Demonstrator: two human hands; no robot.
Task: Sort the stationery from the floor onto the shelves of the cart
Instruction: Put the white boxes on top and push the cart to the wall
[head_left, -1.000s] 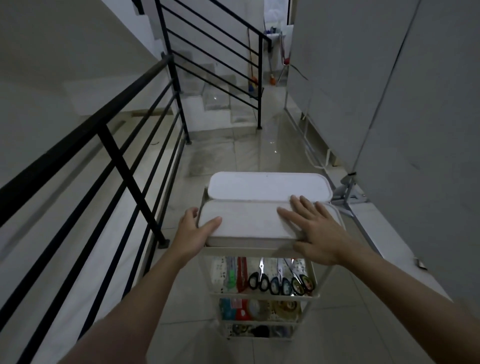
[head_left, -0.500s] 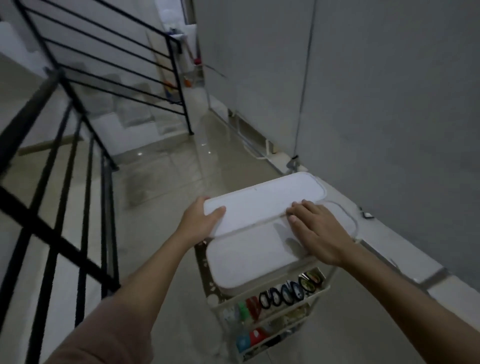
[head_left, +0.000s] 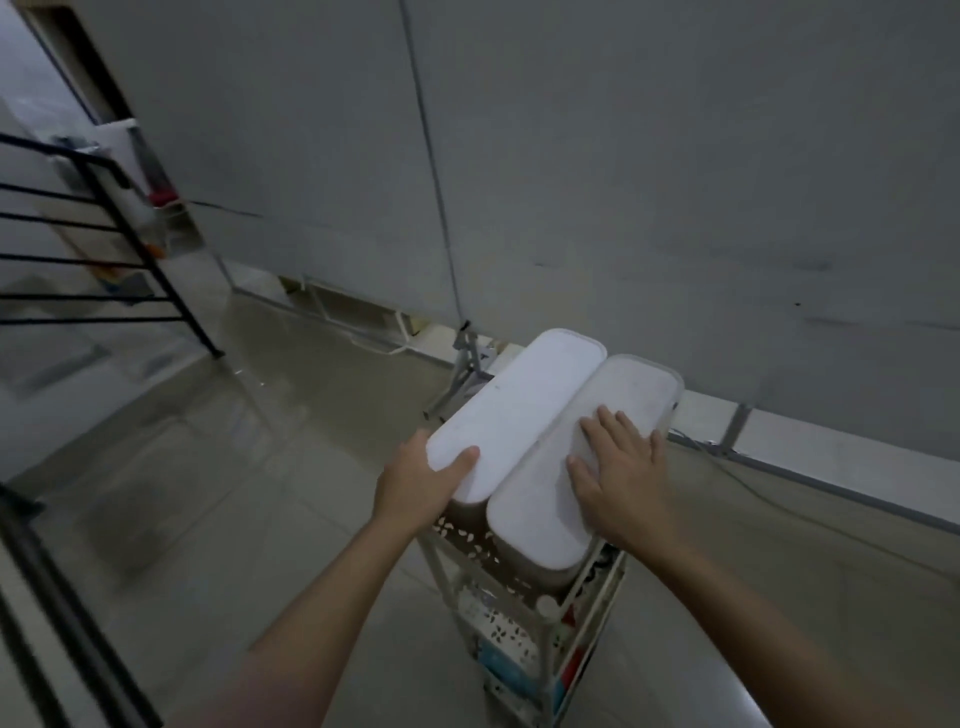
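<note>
While both arms reach forward over the tiled floor (head_left: 270, 519), the white cart (head_left: 540, 639) stands just below the hands, near the grey wall (head_left: 675, 182), with two long white lidded boxes lying side by side on its top. The left hand (head_left: 415, 486) grips the near end of the left box (head_left: 514, 405): its thumb is hooked over the lid and its fingers are curled round the end, out of sight beneath it. The right hand (head_left: 621, 475) lies flat on the lid of the right box (head_left: 587, 452), fingers straight and spread, holding nothing. Below the boxes, the cart's lower shelves carry stationery (head_left: 506, 667), blurred, showing only as blue, red and dark shapes through the frame. A black railing (head_left: 130, 249) stands well apart at the left.
</note>
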